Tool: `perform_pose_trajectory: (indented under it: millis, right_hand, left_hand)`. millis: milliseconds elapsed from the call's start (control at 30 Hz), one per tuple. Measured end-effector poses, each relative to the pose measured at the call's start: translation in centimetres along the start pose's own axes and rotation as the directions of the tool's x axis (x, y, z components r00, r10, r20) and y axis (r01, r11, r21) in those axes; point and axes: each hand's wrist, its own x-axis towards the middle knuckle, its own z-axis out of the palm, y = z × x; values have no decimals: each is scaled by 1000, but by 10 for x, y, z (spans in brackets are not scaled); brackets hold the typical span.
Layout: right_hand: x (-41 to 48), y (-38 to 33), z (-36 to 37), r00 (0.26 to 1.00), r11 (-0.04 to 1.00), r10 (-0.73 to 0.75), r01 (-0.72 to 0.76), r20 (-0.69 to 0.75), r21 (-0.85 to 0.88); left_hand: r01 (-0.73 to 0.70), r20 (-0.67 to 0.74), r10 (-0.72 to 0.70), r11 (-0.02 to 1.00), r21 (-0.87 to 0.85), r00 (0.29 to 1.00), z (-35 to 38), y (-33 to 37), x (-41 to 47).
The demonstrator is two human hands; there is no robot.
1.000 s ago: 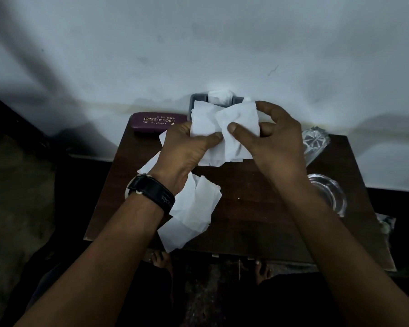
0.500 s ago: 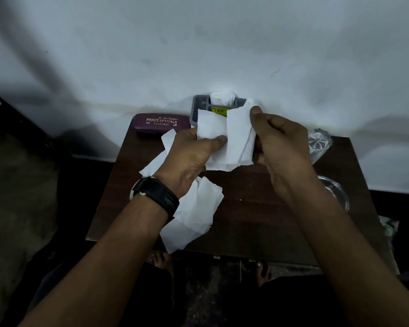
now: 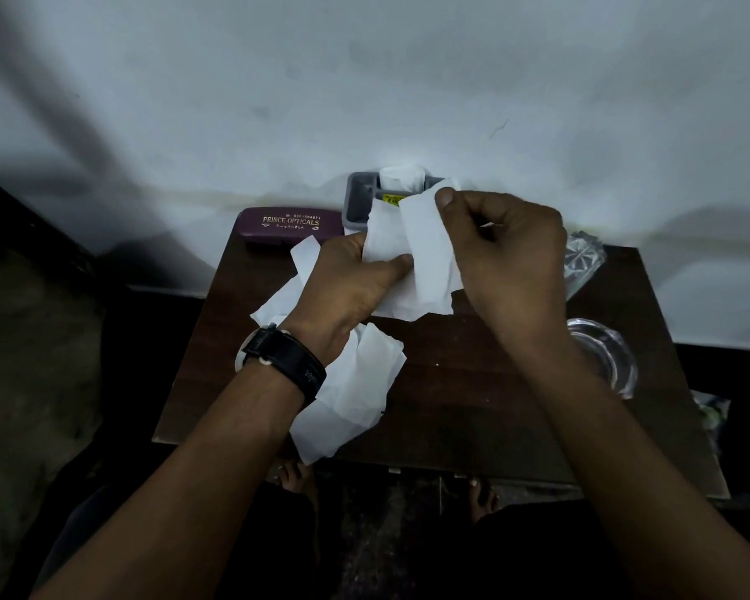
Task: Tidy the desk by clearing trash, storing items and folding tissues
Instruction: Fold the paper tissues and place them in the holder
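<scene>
Tissue (image 3: 429,257) narrowed; right grip (image 3: 512,262) apparently pinches top.

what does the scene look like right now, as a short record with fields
held: tissue, lifted over the table
left hand: pinches the tissue's lower left part; watch on the wrist
right hand: pinches the tissue's top right edge
loose tissues: piled at the table's front left, partly under the left wrist
glasses case: back left, shut
grey tray: back middle, by the wall
glass bowl: right side
</scene>
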Motion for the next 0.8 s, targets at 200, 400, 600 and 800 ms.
perform_pose_trajectory:
  millis: [200, 400, 600, 800]
  right_hand:
    - [2, 10, -2, 971, 913, -238, 219, -11, -345]
    - [1, 5, 9, 928, 890, 332, -367, 169, 269]
    - [7, 4, 3, 849, 710, 457, -529, 267, 465]
    - [4, 5, 3, 878, 778, 415, -478, 237, 409]
  left_hand:
    - [6, -18, -6, 999, -37, 1000, 0, 1, 0]
    - [137, 88, -115, 945, -298, 989, 8, 14, -6]
    - [89, 180, -40, 958, -274, 983, 4, 16, -10]
    - [-13, 227, 46, 989, -145, 973, 2, 12, -11]
